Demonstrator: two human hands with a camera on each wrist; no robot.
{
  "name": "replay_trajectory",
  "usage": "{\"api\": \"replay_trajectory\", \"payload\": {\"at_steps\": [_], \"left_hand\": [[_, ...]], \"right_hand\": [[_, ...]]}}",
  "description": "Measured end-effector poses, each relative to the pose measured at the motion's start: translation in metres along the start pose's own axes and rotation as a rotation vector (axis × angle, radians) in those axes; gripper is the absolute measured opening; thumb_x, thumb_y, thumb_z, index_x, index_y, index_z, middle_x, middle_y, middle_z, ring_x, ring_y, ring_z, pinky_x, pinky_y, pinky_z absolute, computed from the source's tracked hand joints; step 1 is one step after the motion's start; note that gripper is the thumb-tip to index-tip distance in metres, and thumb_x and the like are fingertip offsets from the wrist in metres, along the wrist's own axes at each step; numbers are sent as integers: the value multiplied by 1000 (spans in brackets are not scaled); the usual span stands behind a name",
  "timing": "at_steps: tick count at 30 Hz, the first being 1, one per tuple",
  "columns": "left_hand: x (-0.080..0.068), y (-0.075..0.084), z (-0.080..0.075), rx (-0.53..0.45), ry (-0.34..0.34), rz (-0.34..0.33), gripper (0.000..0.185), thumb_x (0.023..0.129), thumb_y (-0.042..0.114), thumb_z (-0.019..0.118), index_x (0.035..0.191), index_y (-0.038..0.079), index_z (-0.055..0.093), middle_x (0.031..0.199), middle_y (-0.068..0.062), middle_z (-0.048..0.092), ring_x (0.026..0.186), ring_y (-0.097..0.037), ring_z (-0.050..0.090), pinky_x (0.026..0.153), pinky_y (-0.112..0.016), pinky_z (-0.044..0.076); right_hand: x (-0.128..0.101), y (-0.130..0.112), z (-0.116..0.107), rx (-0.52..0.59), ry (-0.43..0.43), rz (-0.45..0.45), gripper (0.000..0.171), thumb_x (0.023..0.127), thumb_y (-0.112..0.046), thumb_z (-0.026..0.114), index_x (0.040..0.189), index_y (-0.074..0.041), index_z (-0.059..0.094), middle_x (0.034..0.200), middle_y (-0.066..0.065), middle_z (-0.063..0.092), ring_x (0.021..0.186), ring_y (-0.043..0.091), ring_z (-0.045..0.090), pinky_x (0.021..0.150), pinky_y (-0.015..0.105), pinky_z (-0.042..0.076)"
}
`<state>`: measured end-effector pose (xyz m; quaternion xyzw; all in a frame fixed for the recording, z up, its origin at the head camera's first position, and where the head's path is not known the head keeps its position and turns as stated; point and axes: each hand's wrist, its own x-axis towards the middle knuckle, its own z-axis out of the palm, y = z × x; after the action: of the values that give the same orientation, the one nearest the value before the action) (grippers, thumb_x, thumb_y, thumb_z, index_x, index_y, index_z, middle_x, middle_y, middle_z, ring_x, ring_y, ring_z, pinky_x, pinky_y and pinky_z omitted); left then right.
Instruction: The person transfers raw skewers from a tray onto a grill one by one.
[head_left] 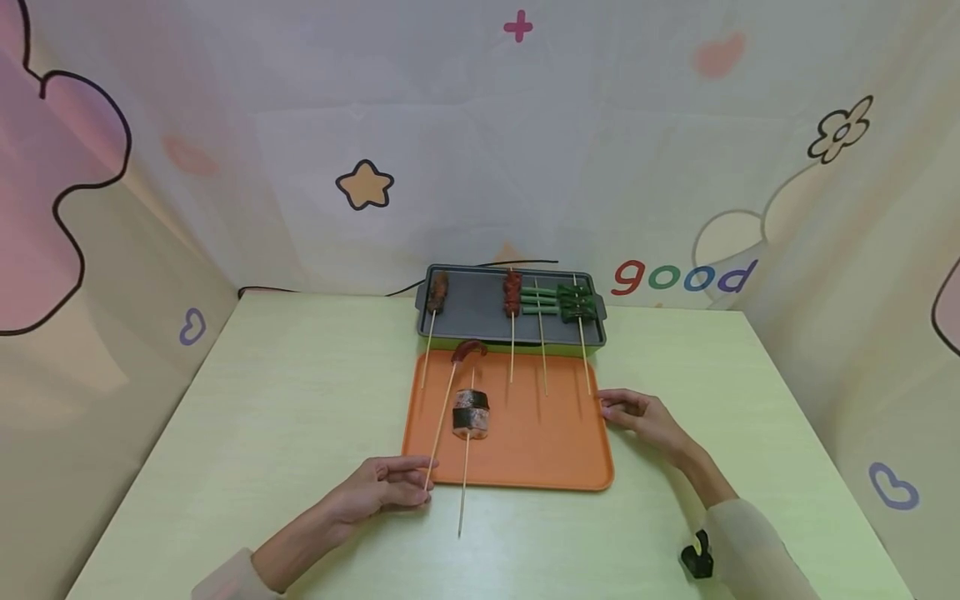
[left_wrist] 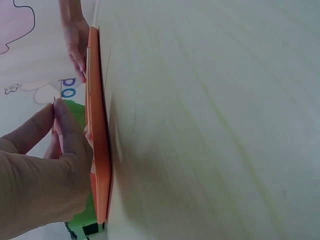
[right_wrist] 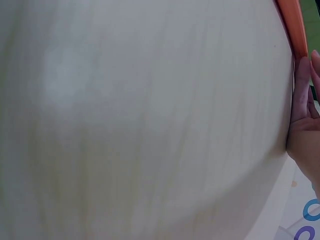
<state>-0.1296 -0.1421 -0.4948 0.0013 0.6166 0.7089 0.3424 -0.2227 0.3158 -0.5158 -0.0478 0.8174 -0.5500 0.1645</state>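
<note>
a thin wooden skewer tipped with a curved red sausage (head_left: 450, 392) is pinched at its near end by the left hand (head_left: 375, 492); its long axis runs away over the flat orange plastic tray (head_left: 540, 450), sausage end farthest. the tray's right rim is touched by the right hand (head_left: 637, 417), its grip loose, on the pale green worktop (head_left: 262, 400).

The head view looks forward and down from above the near edge of the table (head_left: 300, 375), with the orange tray (head_left: 540, 450) in the middle. The left wrist view sits very low and close to the table, turned on its side, and looks along the tray's edge (left_wrist: 97, 150). The right wrist view is even closer, mostly blurry table (right_wrist: 150, 125), with the tray's edge (right_wrist: 292, 25) in one corner. All three views share the tray and table.
</note>
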Motion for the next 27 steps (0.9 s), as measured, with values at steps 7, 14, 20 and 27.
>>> {"api": "replay_trajectory", "payload": {"at_steps": [7,14,20,27], "left_hand": [[3,3,2,43,4,9,58,93,9,73,147,-1,52,105,2,68,97,-9,72,93,-27,59],[11,9,5,50,29,35,57,93,8,73,147,1,54,109,1,65,96,-8,70,90,-25,58],[21,18,9,35,46,66,61,94,8,72,150,-2,48,111,0,64,97,-8,70,92,-25,58],[32,39,10,30,94,61,61,95,5,70,151,-2,46,107,1,63,95,-7,71,97,-29,58]], "right_hand": [[0,1,0,15,0,-3,51,101,-23,66,142,5,55,129,15,68,100,-3,66,88,14,55],[-1,0,1,18,11,-11,50,101,-22,66,142,6,55,130,18,67,100,-3,67,88,14,56],[-1,-1,-1,28,-4,-17,50,102,-21,64,142,6,54,133,25,63,100,-3,66,89,14,56],[-1,0,1,4,7,-16,50,103,-23,64,143,6,54,131,19,66,100,-4,66,89,14,56]]}}
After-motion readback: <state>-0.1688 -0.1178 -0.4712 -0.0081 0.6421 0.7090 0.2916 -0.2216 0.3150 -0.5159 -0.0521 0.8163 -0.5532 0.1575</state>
